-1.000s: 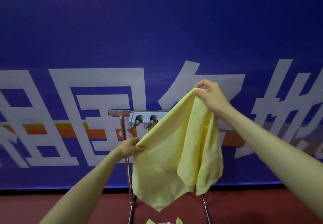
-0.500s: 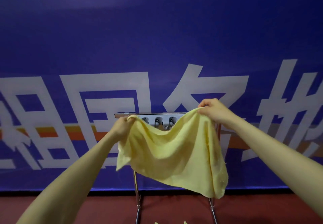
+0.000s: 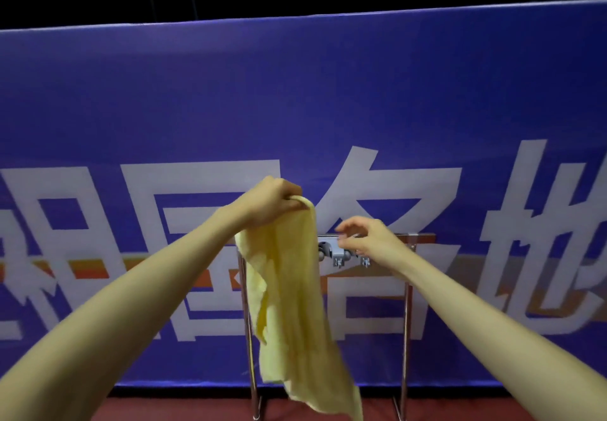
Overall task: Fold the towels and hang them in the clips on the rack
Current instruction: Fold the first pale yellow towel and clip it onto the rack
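A person's left hand (image 3: 272,203) pinches the top of a limp, light yellow towel (image 3: 292,295) hanging before the left end of the rack (image 3: 407,289), while the right hand (image 3: 368,236), loosely curled and empty, hovers at the grey clips (image 3: 338,253); soft cloth, best gripped at its folded upper edge.

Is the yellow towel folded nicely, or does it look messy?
Messy. The yellow towel hangs in a long crumpled bunch from the left hand, not in a neat fold. The right hand holds nothing, near the clips on the rack.
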`<act>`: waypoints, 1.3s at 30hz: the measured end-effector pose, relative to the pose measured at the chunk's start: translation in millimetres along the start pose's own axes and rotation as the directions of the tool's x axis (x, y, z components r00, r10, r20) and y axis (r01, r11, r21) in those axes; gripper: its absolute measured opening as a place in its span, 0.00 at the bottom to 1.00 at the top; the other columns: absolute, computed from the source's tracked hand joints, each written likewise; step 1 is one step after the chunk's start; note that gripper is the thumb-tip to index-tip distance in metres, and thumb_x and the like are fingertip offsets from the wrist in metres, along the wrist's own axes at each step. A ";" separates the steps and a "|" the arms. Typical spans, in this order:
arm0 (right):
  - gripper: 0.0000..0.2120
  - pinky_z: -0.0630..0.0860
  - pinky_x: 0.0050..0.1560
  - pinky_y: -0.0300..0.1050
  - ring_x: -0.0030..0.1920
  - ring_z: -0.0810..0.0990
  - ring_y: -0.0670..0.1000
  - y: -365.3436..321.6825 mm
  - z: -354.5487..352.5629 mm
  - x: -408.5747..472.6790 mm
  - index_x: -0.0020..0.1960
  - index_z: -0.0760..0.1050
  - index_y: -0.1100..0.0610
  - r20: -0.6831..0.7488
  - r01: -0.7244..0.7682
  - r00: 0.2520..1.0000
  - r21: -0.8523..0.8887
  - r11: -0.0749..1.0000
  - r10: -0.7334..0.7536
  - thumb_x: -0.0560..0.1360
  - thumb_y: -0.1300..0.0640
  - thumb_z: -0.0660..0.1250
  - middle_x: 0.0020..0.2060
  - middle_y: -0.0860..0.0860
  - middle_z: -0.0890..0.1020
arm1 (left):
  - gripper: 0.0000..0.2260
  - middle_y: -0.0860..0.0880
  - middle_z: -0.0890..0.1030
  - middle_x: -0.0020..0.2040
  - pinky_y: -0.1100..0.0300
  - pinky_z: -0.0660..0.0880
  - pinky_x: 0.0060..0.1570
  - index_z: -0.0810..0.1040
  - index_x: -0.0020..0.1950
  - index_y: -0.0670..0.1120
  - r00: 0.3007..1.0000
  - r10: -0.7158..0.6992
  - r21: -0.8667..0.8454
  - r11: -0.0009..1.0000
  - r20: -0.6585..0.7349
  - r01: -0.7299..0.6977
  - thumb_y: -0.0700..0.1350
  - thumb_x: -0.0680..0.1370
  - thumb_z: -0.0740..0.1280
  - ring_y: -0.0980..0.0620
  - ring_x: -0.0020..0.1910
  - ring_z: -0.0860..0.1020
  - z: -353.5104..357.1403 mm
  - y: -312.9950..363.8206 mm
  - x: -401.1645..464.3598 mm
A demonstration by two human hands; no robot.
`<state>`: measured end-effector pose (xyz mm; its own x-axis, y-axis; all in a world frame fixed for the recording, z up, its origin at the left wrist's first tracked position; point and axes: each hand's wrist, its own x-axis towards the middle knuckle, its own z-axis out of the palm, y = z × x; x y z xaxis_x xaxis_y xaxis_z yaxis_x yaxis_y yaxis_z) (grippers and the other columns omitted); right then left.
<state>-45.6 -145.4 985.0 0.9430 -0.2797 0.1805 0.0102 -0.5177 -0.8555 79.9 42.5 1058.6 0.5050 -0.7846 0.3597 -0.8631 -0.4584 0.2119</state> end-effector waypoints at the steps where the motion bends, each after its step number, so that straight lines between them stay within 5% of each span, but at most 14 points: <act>1: 0.12 0.76 0.40 0.34 0.46 0.81 0.47 -5.6 5.4 -1.4 0.56 0.77 0.55 0.012 0.028 1.000 0.030 0.999 -0.029 0.73 0.60 0.71 0.47 0.49 0.82 | 0.12 0.46 0.77 0.36 0.56 0.70 0.38 0.76 0.39 0.45 1.000 0.017 -0.006 1.000 -0.001 -0.017 0.48 0.80 0.62 0.48 0.37 0.73 1.6 4.4 -0.3; 4: 0.11 0.76 0.39 0.32 0.46 0.81 0.45 -17.0 24.7 -4.8 0.54 0.77 0.52 0.033 0.071 0.997 0.055 0.996 -0.073 0.72 0.58 0.71 0.45 0.45 0.82 | 0.11 0.47 0.76 0.35 0.57 0.69 0.37 0.75 0.38 0.44 0.997 0.075 0.003 0.997 -0.017 -0.075 0.46 0.79 0.64 0.49 0.36 0.72 2.9 11.8 -0.6; 10: 0.03 0.78 0.48 0.47 0.46 0.82 0.51 -29.6 43.9 -2.7 0.46 0.78 0.56 -0.144 0.152 0.979 0.046 0.987 -0.144 0.76 0.58 0.67 0.42 0.53 0.84 | 0.11 0.48 0.76 0.33 0.52 0.72 0.38 0.75 0.36 0.47 0.993 0.112 0.009 0.994 -0.038 -0.111 0.48 0.77 0.67 0.49 0.34 0.72 -6.8 8.7 -8.7; 18: 0.04 0.78 0.46 0.48 0.42 0.79 0.52 -37.8 38.7 -6.5 0.47 0.75 0.55 -0.217 0.106 0.973 0.143 0.984 -0.074 0.78 0.59 0.61 0.39 0.53 0.80 | 0.11 0.47 0.81 0.43 0.55 0.77 0.44 0.81 0.47 0.44 0.960 -0.162 0.050 0.987 0.228 0.154 0.50 0.73 0.72 0.49 0.42 0.79 10.8 -40.5 -40.3; 21: 0.05 0.72 0.41 0.45 0.40 0.73 0.49 -43.1 39.7 -9.7 0.47 0.71 0.52 -0.254 0.094 0.966 0.144 0.985 -0.055 0.80 0.57 0.57 0.39 0.50 0.75 | 0.11 0.47 0.80 0.43 0.59 0.76 0.42 0.80 0.47 0.44 0.932 -0.263 -0.213 0.924 0.248 0.318 0.52 0.73 0.69 0.49 0.43 0.79 36.1 -58.6 -60.3; 25: 0.07 0.67 0.37 0.42 0.39 0.70 0.48 -48.4 28.5 -11.5 0.52 0.69 0.57 -0.295 0.063 0.956 0.249 0.967 0.014 0.81 0.57 0.54 0.41 0.52 0.72 | 0.13 0.47 0.80 0.51 0.52 0.78 0.51 0.77 0.55 0.48 0.899 -0.418 -0.636 0.661 0.128 0.398 0.53 0.73 0.66 0.47 0.51 0.79 57.5 -68.6 -79.6; 30: 0.08 0.69 0.39 0.42 0.40 0.70 0.47 -49.9 7.5 -16.4 0.53 0.69 0.57 -0.333 0.074 0.943 0.165 0.984 -0.015 0.82 0.56 0.53 0.41 0.50 0.72 | 0.07 0.46 0.81 0.48 0.59 0.75 0.43 0.78 0.54 0.49 0.876 -0.476 -0.653 0.641 0.073 0.403 0.49 0.79 0.63 0.49 0.48 0.79 66.2 -58.0 -76.2; 35: 0.07 0.66 0.36 0.42 0.36 0.68 0.47 -26.6 -7.5 -20.3 0.50 0.70 0.58 -0.392 0.087 0.919 0.100 0.991 -0.041 0.81 0.56 0.55 0.37 0.50 0.71 | 0.08 0.45 0.82 0.47 0.54 0.77 0.46 0.81 0.51 0.50 0.850 -0.525 -0.791 0.539 -0.047 0.289 0.46 0.79 0.62 0.45 0.48 0.79 55.4 -45.1 -67.4; 39: 0.09 0.66 0.36 0.42 0.34 0.68 0.46 -8.6 -11.6 -21.6 0.42 0.71 0.58 -0.441 0.082 0.897 0.108 0.991 -0.026 0.80 0.56 0.59 0.33 0.49 0.72 | 0.11 0.49 0.82 0.49 0.52 0.75 0.50 0.82 0.50 0.52 0.917 -0.391 -0.741 0.639 -0.081 0.207 0.47 0.80 0.60 0.49 0.50 0.78 33.2 -24.3 -49.3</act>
<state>-69.9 -144.3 994.1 0.6986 -0.5943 0.3986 0.1234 -0.4486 -0.8852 75.9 78.5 1005.6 0.8007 -0.5060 0.3208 -0.4457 -0.1453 0.8833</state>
